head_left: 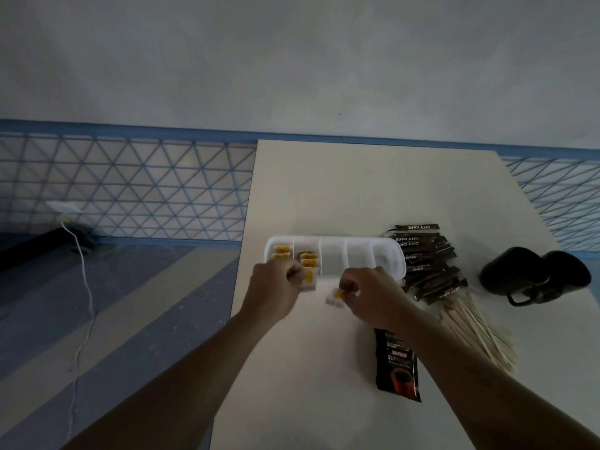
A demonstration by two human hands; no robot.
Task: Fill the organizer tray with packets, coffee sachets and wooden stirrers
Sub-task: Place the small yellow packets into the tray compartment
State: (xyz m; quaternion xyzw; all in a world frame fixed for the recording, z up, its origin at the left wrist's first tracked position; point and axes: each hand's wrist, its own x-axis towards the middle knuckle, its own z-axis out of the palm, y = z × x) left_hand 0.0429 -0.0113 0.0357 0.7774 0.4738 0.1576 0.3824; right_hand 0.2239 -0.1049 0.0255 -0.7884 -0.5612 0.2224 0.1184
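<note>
A long white plastic organizer tray (367, 254) sits on the pale flat table (357, 190). The two boxes at its 9 o'clock end hold little yellow-and-white packets (308, 259). The left hand (276, 287) has its fingers curled tight round a blurry packet (309, 281) at the tray's near edge. The right hand (373, 293), at 6 o'clock from the tray, pinches a small packet (334, 298) with thumb and fingertips.

A heap of brown sugar sticks (428, 264) lies at 3 o'clock, touching the tray's end. Thin wooden stirrers (477, 332) lie at 4 o'clock. A black coffee sachet (397, 365) lies at 5 o'clock. Two black mugs (532, 274) lie well apart at 3 o'clock.
</note>
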